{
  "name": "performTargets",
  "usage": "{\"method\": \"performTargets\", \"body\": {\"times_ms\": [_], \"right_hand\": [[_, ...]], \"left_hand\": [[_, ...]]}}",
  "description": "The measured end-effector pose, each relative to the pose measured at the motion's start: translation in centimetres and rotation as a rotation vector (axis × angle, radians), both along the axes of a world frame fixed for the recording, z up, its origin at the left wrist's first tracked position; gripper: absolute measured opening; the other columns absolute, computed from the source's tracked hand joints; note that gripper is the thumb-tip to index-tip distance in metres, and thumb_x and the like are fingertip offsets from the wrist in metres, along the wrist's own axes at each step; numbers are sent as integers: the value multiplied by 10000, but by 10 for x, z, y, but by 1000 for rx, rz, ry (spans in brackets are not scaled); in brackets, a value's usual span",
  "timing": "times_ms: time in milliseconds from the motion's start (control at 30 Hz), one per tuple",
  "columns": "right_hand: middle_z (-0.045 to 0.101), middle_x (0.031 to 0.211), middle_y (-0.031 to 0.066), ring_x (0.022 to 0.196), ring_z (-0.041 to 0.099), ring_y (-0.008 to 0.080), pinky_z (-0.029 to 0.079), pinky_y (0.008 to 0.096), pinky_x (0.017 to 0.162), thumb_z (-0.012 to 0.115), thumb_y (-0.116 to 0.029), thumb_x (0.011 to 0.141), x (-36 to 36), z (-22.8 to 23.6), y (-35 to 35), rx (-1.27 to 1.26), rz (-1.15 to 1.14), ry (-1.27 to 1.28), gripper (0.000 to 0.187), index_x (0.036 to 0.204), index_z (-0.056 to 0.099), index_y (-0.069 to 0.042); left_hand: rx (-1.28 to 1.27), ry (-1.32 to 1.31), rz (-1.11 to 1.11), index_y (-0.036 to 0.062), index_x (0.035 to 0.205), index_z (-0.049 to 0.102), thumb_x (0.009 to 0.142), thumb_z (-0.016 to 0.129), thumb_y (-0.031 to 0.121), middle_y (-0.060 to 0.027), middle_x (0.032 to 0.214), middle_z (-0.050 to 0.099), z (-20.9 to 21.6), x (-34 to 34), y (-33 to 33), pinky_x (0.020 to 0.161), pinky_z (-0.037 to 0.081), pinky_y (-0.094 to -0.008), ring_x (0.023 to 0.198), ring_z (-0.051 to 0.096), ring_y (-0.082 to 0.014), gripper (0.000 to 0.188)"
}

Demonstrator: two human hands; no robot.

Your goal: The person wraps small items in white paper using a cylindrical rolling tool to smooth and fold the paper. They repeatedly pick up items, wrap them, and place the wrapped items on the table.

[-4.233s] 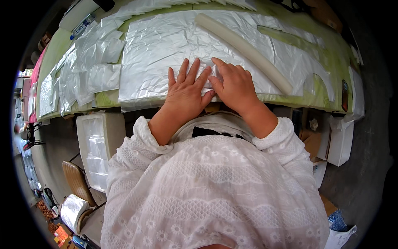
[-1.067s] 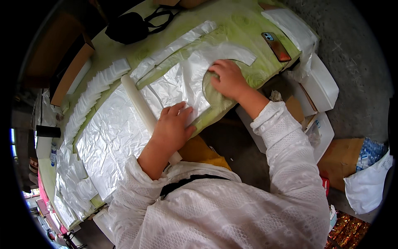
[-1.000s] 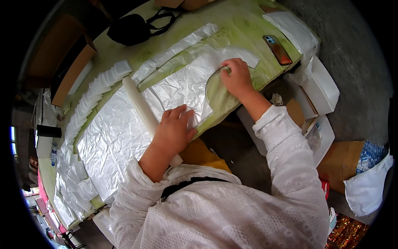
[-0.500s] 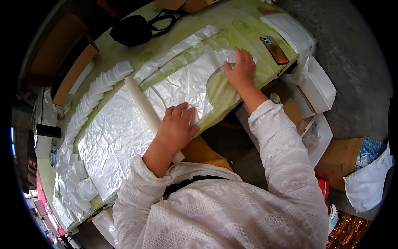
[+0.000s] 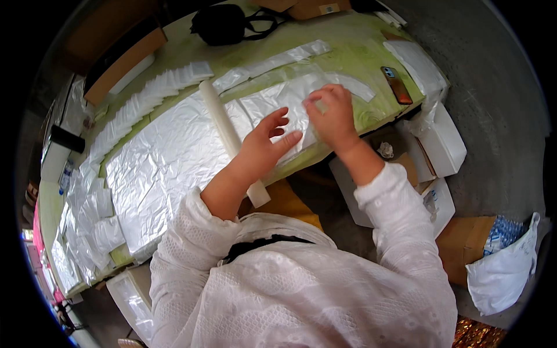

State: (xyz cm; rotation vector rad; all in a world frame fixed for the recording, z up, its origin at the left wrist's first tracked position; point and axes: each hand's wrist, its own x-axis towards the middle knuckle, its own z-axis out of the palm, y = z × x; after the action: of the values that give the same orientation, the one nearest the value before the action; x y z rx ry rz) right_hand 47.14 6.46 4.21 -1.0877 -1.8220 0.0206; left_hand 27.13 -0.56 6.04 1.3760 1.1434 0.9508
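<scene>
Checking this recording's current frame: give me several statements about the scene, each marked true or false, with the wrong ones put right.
1. The pale tube lies across the shiny plastic sheeting. True.
2. The left hand is gripping the pale tube. False: its thumb and fingers are apart, to the right of the tube.
3. The black bag lies farther from the person than the tube. True.
4. The phone lies to the left of both hands. False: it lies to their right.
</scene>
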Motion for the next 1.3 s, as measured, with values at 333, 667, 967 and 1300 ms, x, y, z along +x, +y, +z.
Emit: {"method": "performTargets", "body": {"times_ms": [333,667,967,1300], "right_hand": [[550,1308,139,1235,518,357,437,445,1056,811,-56,760,-70,-8,-125,-243,549,86,440,1175,671,-88],[509,1438,147,1397,425,419,405,493,1133,775,-37,784,-90,-32,-149,-325,637,-38,347,1116,697,-105],[531,1405,153,1388,432,443,417,508,1120,770,-36,771,-91,-37,-157,-322,597,-20,331,1085,692,-103],[386,1521,216,1340,456,438,436,485,1094,735,-41,771,-103,-27,-143,-451,516,-50,456,1214,642,-95]], "left_hand": [[-291,-400,836,151,1302,632,1002,678,208,65,995,626,5,-187,-68,632,463,-232,797,577,-59,309],[12,-465,1227,151,1387,549,986,660,111,29,1178,580,-26,-230,-97,809,460,-251,896,521,-52,419],[675,813,380,103,1285,634,857,701,96,-108,1367,610,-36,-123,-44,1138,333,-532,1353,469,-380,433],[307,1145,234,54,1523,436,983,549,361,-153,1630,370,-62,-102,-52,1211,166,-672,1503,256,-472,631]]}}
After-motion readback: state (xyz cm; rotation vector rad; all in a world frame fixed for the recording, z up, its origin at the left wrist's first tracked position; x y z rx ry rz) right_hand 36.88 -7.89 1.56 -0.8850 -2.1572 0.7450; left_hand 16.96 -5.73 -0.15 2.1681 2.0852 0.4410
